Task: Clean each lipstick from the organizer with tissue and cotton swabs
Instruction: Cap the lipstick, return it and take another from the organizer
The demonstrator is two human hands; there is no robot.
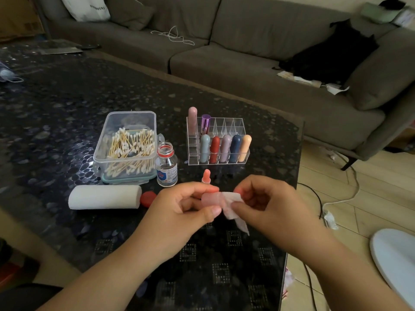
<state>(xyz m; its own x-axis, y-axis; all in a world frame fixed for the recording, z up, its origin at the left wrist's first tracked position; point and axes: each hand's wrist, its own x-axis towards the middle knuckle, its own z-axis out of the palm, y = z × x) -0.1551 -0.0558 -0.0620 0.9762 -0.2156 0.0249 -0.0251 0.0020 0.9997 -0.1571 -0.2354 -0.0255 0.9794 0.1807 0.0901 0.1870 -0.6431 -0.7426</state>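
My left hand (pixel 186 205) pinches a pale pink lipstick cap (pixel 210 198) between thumb and fingers. My right hand (pixel 267 200) pinches a white tissue (pixel 233 204) against the cap's open end. The uncapped coral lipstick (pixel 206 176) stands upright on the table just behind my hands. A clear acrylic organizer (pixel 238 124) holds several capped lipsticks: a front row of coloured ones, and a pink and a purple one at the back left. A clear box of cotton swabs (pixel 128 147) sits to the left.
A small open glass bottle (pixel 166 167) stands beside the swab box, its red cap (pixel 148 198) lying near a white tissue roll (pixel 104 196). The dark patterned table (pixel 56 113) ends at the right, where cables run over the floor. A grey sofa stands behind.
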